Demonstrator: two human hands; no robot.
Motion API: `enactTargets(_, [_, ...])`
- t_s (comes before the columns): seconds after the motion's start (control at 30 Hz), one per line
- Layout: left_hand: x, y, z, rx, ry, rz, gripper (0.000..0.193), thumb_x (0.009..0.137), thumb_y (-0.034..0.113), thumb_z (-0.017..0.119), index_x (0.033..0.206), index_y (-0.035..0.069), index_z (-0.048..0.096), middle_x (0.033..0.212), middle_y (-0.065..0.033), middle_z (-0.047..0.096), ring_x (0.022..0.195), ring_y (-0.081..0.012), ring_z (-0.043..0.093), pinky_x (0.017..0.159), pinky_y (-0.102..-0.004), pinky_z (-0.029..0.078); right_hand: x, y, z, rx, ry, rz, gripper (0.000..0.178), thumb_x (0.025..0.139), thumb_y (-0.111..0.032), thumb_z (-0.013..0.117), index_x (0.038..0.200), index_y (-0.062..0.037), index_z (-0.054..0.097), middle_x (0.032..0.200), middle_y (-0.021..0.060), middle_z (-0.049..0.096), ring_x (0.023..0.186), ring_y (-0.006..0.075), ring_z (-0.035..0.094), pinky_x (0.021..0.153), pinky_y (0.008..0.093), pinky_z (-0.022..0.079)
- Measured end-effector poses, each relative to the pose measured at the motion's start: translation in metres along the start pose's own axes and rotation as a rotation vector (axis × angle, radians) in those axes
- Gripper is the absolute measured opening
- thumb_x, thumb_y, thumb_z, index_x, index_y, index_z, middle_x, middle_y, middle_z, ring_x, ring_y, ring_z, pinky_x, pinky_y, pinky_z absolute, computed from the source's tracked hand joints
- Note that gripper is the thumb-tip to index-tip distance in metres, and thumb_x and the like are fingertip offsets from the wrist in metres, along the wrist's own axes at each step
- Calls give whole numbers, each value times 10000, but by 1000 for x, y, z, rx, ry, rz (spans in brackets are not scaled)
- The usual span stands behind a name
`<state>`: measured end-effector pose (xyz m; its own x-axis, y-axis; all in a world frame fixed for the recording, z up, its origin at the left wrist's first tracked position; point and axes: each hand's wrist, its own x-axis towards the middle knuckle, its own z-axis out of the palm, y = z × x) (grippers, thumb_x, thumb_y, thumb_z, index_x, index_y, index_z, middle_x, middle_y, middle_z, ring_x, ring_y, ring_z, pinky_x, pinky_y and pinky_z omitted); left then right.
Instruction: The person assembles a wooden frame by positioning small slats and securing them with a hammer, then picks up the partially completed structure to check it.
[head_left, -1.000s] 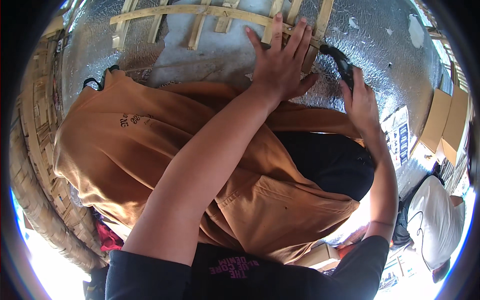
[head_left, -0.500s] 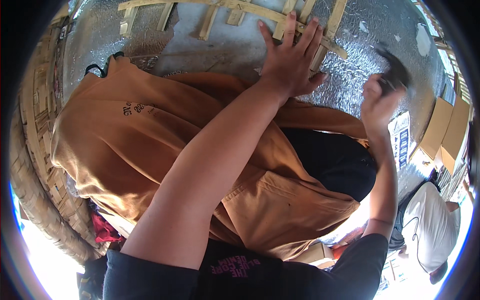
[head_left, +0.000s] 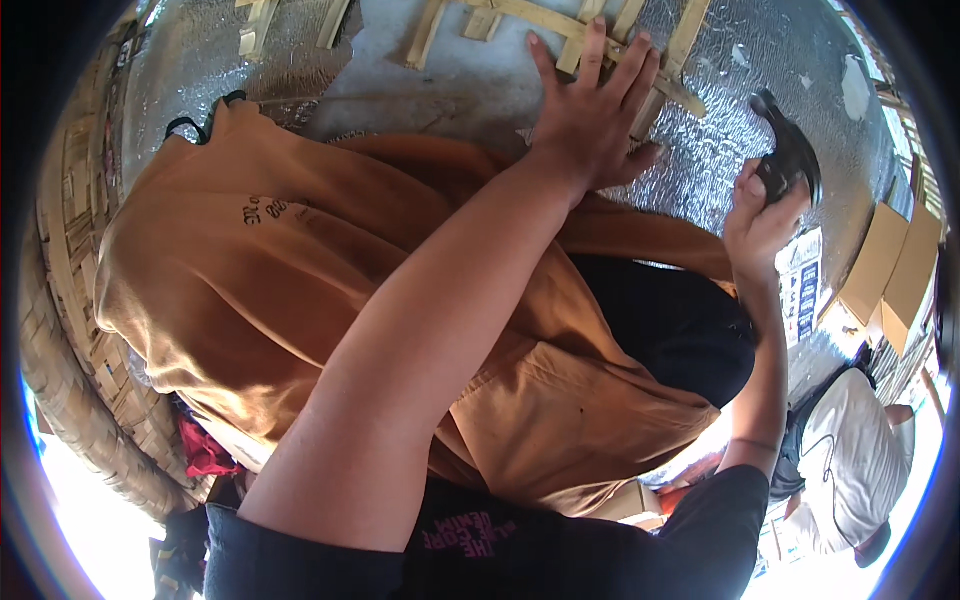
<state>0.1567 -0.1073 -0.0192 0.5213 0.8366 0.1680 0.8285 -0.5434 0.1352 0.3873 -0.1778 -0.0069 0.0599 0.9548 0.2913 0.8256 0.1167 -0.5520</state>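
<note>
My left hand (head_left: 592,118) lies with its fingers spread over the corner of a bamboo-strip frame (head_left: 540,22), pressing on its slats; nothing is gripped in it. To the right, my right hand (head_left: 765,215) is raised and closed round a claw hammer (head_left: 790,152) with a dark head. Most of the handle is hidden by my fingers. Under my left forearm a brown sweatshirt (head_left: 290,260) is spread over my lap, with dark cloth (head_left: 660,320) showing beside it.
Shiny silver foil sheeting (head_left: 715,130) covers the floor under the frame. An open cardboard box (head_left: 885,265) stands at the right. A person in light trousers (head_left: 850,460) sits at the lower right. A woven bamboo wall (head_left: 80,330) curves along the left.
The hammer, smeared by motion before, now shows sharply at nearly the same place. My left hand stays on the frame, and the whole view has shifted slightly.
</note>
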Motion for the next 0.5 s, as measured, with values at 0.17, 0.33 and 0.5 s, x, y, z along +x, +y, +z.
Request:
enactTargets(0.17, [14, -15, -19, -70, -404, 23, 897, 973, 637, 431, 1621, 137, 66, 1690, -36, 98, 1524, -373, 157, 1070, -844, 85, 11, -16, 3, -358, -226, 22, 390, 1008, -244, 588, 1325, -45, 481, 999, 254, 688, 805, 430, 711, 691, 450, 582])
enactTargets(0.33, [10, -7, -19, -102, -384, 13, 906, 968, 630, 447, 1621, 133, 63, 1693, -45, 65, 1530, -378, 129, 1081, -836, 67, -11, 7, -4, 174, -114, 175, 455, 1029, -268, 567, 1324, 51, 429, 965, 204, 664, 837, 337, 697, 720, 418, 553])
enactTargets(0.5, [14, -15, -24, -129, -435, -11, 889, 973, 625, 438, 1619, 123, 90, 1691, -55, 72, 1534, -379, 102, 1078, -838, 71, -6, -11, 7, -303, -229, 92, 413, 1021, -183, 554, 1342, 36, 414, 1058, 231, 696, 836, 351, 722, 684, 439, 561])
